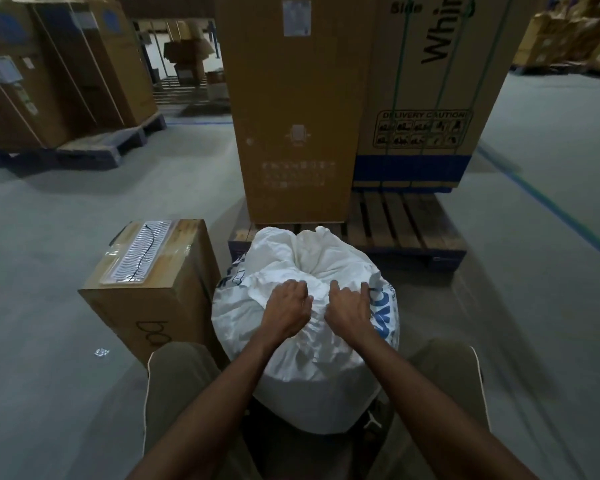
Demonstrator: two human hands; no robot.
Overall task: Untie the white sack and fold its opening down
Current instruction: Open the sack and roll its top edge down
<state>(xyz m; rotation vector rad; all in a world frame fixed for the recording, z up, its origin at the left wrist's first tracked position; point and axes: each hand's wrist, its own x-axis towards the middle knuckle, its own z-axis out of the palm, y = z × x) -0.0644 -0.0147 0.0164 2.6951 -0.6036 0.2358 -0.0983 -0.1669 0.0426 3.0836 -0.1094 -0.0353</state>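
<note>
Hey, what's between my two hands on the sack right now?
In the head view, only bunched white cloth of the sack at its gathered neck lies between the left hand and the right hand. Both hands grip it.

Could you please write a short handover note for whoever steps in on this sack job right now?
Left hand: closed on bunched fabric at the neck of the white sack.
Right hand: gripping the fabric beside it.
The sack stands upright between the knees, beside a cardboard box.
Done: hands are on the neck. The top is gathered shut; no tie is visible.
Left: loosen it, then fold the opening down.
</note>
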